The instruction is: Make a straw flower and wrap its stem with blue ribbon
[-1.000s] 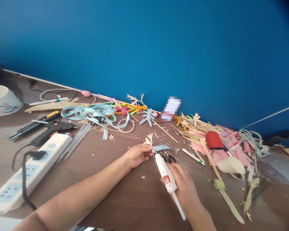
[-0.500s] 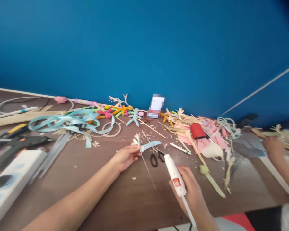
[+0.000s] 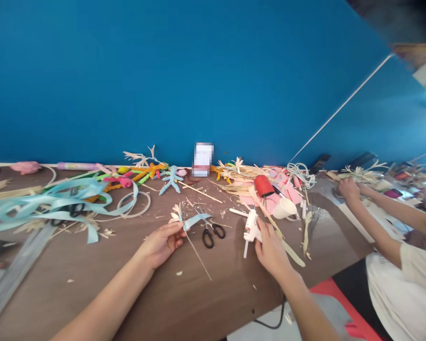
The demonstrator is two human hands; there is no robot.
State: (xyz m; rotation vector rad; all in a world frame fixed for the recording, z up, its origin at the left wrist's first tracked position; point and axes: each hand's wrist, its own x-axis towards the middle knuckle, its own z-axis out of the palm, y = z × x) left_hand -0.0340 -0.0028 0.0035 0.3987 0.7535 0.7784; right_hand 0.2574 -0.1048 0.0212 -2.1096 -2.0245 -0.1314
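My left hand (image 3: 162, 242) pinches a small craft flower (image 3: 176, 214) on a thin stick, with a light blue ribbon strip (image 3: 196, 220) wound at its top; the stick runs down across the brown table (image 3: 213, 293). My right hand (image 3: 270, 247) is closed round the handle of a white glue gun (image 3: 251, 227), which rests on the table, nozzle pointing away from me. Black-handled scissors (image 3: 210, 233) lie between my two hands.
Light blue ribbon loops (image 3: 53, 201) sprawl at the left. Colourful pipe-cleaner figures (image 3: 142, 175), straw scraps, a red cup (image 3: 262, 185) and a white cup (image 3: 284, 207) crowd the back by the blue wall. Another person's arms (image 3: 376, 213) work at the right.
The view has swung right, bringing a co-worker into sight. My right hand moved the glue gun away from the flower and lowered it onto the table. My left hand kept holding the flower.
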